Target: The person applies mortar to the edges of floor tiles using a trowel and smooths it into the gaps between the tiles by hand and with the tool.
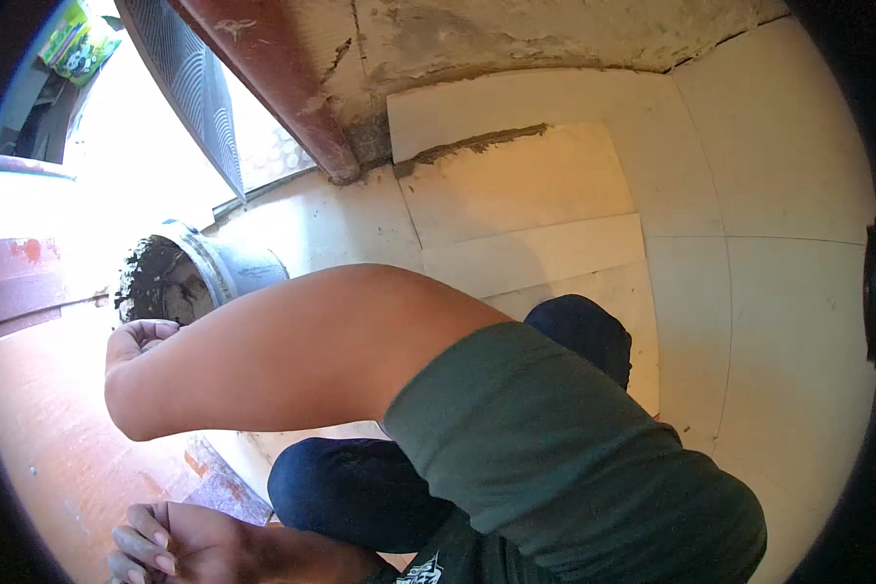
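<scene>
My right arm reaches across the view to the left, its dark green sleeve pushed up. At its end, my right hand [138, 340] is bent closed at the lower edge of the bucket's mouth; whatever its fingers grip is hidden. The metal-coloured bucket [248, 268] lies tipped on its side, mouth to the left. Dark, wet-looking mortar [143, 275] coats its inside and rim. Low at the left, palm turned up, my left hand [165, 545] has its fingers curled in, with nothing visible in them. My bent knees show beneath the arm.
Pale tiles [784, 321] cover the floor, with a mortar-smeared gap [482, 144] beside the bare wall base. A red-brown post [307, 117] and a ridged sheet [190, 83] stand at the upper left. A patterned scrap [226, 487] lies near my left hand.
</scene>
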A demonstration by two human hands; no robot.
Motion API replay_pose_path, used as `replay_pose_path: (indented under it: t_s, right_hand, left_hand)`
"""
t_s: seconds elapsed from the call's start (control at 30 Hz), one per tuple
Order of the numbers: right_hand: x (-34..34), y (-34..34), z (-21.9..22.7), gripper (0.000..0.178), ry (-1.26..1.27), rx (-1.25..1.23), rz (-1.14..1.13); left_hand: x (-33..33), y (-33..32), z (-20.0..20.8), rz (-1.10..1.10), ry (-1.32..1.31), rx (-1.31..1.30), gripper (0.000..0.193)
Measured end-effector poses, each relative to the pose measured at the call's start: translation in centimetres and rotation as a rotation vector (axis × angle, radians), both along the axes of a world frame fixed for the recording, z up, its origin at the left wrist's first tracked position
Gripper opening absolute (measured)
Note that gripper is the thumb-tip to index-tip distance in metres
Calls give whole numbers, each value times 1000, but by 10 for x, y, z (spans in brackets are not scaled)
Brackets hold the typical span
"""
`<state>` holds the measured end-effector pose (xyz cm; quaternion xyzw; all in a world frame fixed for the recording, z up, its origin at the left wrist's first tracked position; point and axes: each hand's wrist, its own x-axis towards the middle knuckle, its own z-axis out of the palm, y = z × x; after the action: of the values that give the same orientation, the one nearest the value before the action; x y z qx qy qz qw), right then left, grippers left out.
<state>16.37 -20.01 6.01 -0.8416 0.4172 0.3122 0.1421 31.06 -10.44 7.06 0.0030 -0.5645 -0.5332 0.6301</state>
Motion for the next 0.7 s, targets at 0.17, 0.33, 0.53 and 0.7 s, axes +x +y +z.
replay_pose_path:
  t_s: [0.17,0.33,0.53,0.7]
  right_hand:
    - [23,-7,-28,28,-43,87,-74]
    - [-21,44,-22,33,-437,-100,-296]
    - [-165,164,-41,28,-1030,-643,-445]
    - [-340,387,-115,33,-922,-668,-1412]
  left_hand:
    - [-68,32,11,376,35,149,31]
    - [-78,46,10,497,-99,68,39]
    - [-97,61,3,550,-230,-115,33]
    - [-158,98,-1,-42,-784,-310,48]
